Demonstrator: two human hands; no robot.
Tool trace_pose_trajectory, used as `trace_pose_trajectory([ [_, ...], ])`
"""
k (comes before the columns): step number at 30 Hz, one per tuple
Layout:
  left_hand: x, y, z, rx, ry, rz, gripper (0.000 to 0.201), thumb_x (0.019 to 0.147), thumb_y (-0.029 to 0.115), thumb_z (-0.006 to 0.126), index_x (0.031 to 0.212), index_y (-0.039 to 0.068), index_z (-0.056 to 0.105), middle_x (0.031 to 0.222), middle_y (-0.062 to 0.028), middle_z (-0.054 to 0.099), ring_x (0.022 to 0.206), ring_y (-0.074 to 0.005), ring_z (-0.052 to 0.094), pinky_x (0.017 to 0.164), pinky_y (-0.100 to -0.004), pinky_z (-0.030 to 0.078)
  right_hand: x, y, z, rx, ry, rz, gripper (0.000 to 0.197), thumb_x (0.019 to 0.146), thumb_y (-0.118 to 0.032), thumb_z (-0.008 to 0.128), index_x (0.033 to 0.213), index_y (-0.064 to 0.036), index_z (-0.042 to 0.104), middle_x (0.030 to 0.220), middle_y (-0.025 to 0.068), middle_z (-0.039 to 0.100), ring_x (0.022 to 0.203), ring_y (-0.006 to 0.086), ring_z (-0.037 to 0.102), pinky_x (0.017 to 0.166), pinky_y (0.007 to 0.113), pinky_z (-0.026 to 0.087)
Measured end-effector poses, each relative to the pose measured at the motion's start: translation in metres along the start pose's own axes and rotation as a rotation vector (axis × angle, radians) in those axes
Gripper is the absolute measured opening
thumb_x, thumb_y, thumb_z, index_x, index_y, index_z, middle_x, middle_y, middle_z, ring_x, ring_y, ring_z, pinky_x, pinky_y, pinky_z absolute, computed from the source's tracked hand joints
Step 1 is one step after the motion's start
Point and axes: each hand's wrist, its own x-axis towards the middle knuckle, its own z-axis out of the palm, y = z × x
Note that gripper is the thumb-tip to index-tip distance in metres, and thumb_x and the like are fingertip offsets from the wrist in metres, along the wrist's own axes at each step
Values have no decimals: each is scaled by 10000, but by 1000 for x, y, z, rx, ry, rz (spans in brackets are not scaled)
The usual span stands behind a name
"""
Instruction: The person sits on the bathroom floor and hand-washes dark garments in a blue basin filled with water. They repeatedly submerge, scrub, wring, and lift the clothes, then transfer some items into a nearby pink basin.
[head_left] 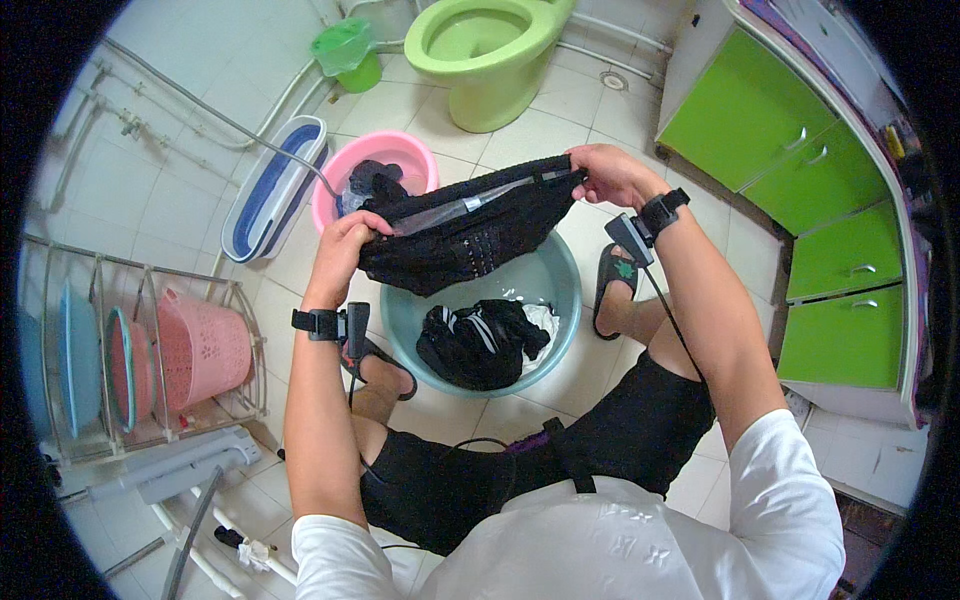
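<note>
A black garment (pixel 465 240) is stretched wide between my hands, its open edge upward and a pale label showing inside. It has small studs on its front; whether it is a skirt or shorts I cannot tell. My left hand (pixel 345 250) pinches one end of the edge, and my right hand (pixel 620 178) grips the other end, held higher. Below hangs over a blue-green basin (pixel 568 330) on the floor between my feet. In its water lie a black piece of clothing with white stripes (pixel 480 343) and a white cloth (pixel 541 330).
A pink basin (pixel 427 160) with dark clothing stands ahead left, beside a folding blue-and-white tub (pixel 240 225). Farther off are a green toilet (pixel 480 75) and a green bin (pixel 358 72). Green cabinets (pixel 750 110) line the right; a rack with a pink basket (pixel 205 350) is left.
</note>
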Motion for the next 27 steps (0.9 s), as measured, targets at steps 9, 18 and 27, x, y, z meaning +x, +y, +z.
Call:
trace_pose_trajectory([
  [9, 24, -42, 21, 56, 91, -3, 473, 804, 54, 716, 1232, 111, 523, 1048, -24, 572, 962, -164, 547, 810, -308, 477, 57, 34, 9, 199, -9, 296, 133, 890, -148, 520, 778, -118, 455, 590, -45, 395, 409, 49, 347, 344, 189, 242],
  [18, 86, -238, 107, -773, 661, -507, 378, 921, 14, 575, 1295, 65, 587, 1172, -86, 565, 1021, -230, 568, 780, -392, 568, 174, 162, 62, -519, 231, -172, 263, 883, -145, 521, 1053, 9, 651, 912, 156, 687, 801, 307, 676, 741, 399, 556],
  [27, 108, -375, 175, 338, 308, -739, 456, 872, 204, 616, 1303, 56, 605, 1257, -259, 591, 1152, -402, 567, 967, -488, 455, 197, 235, 116, -1311, 193, -278, 349, 933, -344, 578, 997, -36, 731, 1084, 158, 671, 1034, 320, 550, 889, 448, 437],
])
